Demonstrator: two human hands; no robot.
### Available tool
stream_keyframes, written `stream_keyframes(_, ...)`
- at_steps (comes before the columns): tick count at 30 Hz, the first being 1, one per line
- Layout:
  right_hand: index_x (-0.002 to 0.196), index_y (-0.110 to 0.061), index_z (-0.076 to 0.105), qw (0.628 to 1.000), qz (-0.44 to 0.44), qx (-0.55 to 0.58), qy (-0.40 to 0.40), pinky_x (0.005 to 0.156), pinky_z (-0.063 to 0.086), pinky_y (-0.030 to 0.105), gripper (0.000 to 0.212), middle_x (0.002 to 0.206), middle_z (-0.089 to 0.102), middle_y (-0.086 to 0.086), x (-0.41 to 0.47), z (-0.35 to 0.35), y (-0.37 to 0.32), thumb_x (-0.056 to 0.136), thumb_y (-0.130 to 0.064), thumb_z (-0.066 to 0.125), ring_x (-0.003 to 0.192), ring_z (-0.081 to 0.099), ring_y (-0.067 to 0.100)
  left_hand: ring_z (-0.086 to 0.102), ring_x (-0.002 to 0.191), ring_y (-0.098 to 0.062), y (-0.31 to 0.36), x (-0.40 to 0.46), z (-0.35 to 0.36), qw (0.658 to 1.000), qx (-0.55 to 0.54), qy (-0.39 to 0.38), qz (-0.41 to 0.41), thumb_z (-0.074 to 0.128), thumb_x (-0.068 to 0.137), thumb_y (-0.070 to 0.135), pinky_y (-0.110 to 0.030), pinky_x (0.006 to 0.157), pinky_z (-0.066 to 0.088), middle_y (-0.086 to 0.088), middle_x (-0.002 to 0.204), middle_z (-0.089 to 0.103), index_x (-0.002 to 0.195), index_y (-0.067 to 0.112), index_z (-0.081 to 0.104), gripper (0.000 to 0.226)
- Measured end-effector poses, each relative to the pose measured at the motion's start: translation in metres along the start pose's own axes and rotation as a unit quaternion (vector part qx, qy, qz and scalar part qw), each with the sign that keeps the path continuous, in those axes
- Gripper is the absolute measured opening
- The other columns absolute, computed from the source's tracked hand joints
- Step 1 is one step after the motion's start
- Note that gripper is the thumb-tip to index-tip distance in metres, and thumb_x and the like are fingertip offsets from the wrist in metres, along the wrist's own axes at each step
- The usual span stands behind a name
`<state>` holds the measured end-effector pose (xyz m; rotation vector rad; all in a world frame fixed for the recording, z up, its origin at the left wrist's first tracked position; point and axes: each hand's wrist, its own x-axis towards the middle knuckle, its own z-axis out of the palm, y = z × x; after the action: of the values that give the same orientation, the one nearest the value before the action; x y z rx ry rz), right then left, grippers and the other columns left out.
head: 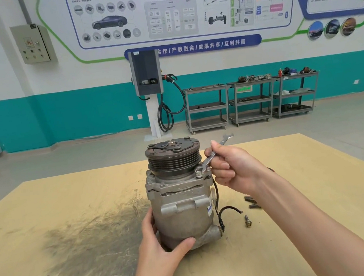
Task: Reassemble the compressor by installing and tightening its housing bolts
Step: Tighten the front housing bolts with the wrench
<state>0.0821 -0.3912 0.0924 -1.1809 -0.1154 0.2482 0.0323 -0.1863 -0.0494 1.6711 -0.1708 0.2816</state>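
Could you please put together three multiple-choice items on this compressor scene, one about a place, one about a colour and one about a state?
1. Where do the loose bolts lie?
A. on the table to the compressor's right
B. on top of the pulley
C. on a cart shelf

2. What colour is the lower band of the wall?
A. red
B. teal
C. yellow

3. How is the wrench being used?
A. lying on the table
B. its ring end set on a housing bolt, held by the right hand
C. held in the left hand

Answers: 1 A, they rest on the table right of the compressor. 2 B, teal shows below the white. 3 B, the right hand grips it on the bolt; the left hand steadies the body.
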Motion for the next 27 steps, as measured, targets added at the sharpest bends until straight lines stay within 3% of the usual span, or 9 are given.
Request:
stream_keyframes(3, 0.084, -0.013, 0.049, 0.999, 0.007, -0.037, 0.001, 0.035, 0.018, 0.018, 0.031, 0.04, 0.032, -0.007, 0.004, 0.003, -0.005, 0.105, -0.032, 0.036, 0.03, 0.025, 0.005, 0.039, 0.1, 0.035, 0.003, 0.001, 0.0, 1.0, -0.002, 0.002, -0.002, 0.084, 0.04, 0.047, -0.006, 0.077, 0.042, 0.037, 0.124, 0.036, 0.134, 0.043, 0.023, 0.113)
stream_keyframes(8, 0.086, -0.013, 0.05, 0.997, -0.008, -0.077, 0.028, 0.035, 0.021, 0.018, 0.031, 0.04, 0.034, -0.006, 0.002, 0.006, -0.004, 0.105, -0.032, 0.036, 0.031, 0.025, 0.006, 0.042, 0.101, 0.032, 0.001, 0.0, 0.0, 1.0, -0.014, -0.006, 0.012, 0.089, 0.046, 0.044, 0.004, 0.073, 0.039, 0.032, 0.126, 0.04, 0.136, 0.039, 0.026, 0.11)
stream_keyframes(14, 0.084, -0.014, 0.05, 0.99, -0.003, -0.128, 0.065, 0.034, 0.018, 0.015, 0.032, 0.039, 0.035, -0.007, 0.004, 0.014, -0.008, 0.106, -0.031, 0.034, 0.03, 0.025, 0.006, 0.044, 0.106, 0.029, -0.003, 0.0, -0.002, 1.0, -0.018, -0.004, 0.004, 0.089, 0.034, 0.059, -0.007, 0.08, 0.043, 0.036, 0.127, 0.039, 0.136, 0.043, 0.026, 0.121)
stream_keyframes(20, 0.08, -0.011, 0.049, 0.979, -0.141, -0.067, 0.134, 0.035, 0.02, 0.018, 0.036, 0.042, 0.035, -0.005, -0.005, 0.019, 0.016, 0.106, -0.028, 0.031, 0.034, 0.026, 0.007, 0.04, 0.105, 0.031, -0.003, 0.002, -0.001, 1.0, -0.011, 0.001, -0.003, 0.086, 0.028, 0.064, -0.013, 0.085, 0.041, 0.037, 0.126, 0.037, 0.137, 0.042, 0.025, 0.126)
stream_keyframes(24, 0.077, -0.011, 0.05, 0.95, -0.234, -0.069, 0.195, 0.036, 0.026, 0.018, 0.041, 0.04, 0.037, -0.008, -0.019, 0.024, 0.032, 0.106, -0.031, 0.03, 0.036, 0.031, 0.006, 0.042, 0.103, 0.031, -0.004, 0.002, 0.0, 1.0, -0.022, -0.002, 0.001, 0.09, 0.04, 0.051, -0.013, 0.086, 0.041, 0.033, 0.126, 0.039, 0.137, 0.04, 0.026, 0.117)
stream_keyframes(27, 0.079, -0.011, 0.051, 0.935, -0.286, -0.094, 0.187, 0.037, 0.03, 0.019, 0.04, 0.043, 0.04, -0.006, -0.029, 0.03, 0.039, 0.105, -0.034, 0.03, 0.037, 0.035, 0.007, 0.042, 0.1, 0.033, -0.004, 0.002, 0.0, 1.0, -0.017, -0.004, 0.003, 0.087, 0.043, 0.044, -0.01, 0.083, 0.04, 0.034, 0.125, 0.038, 0.134, 0.042, 0.026, 0.11)
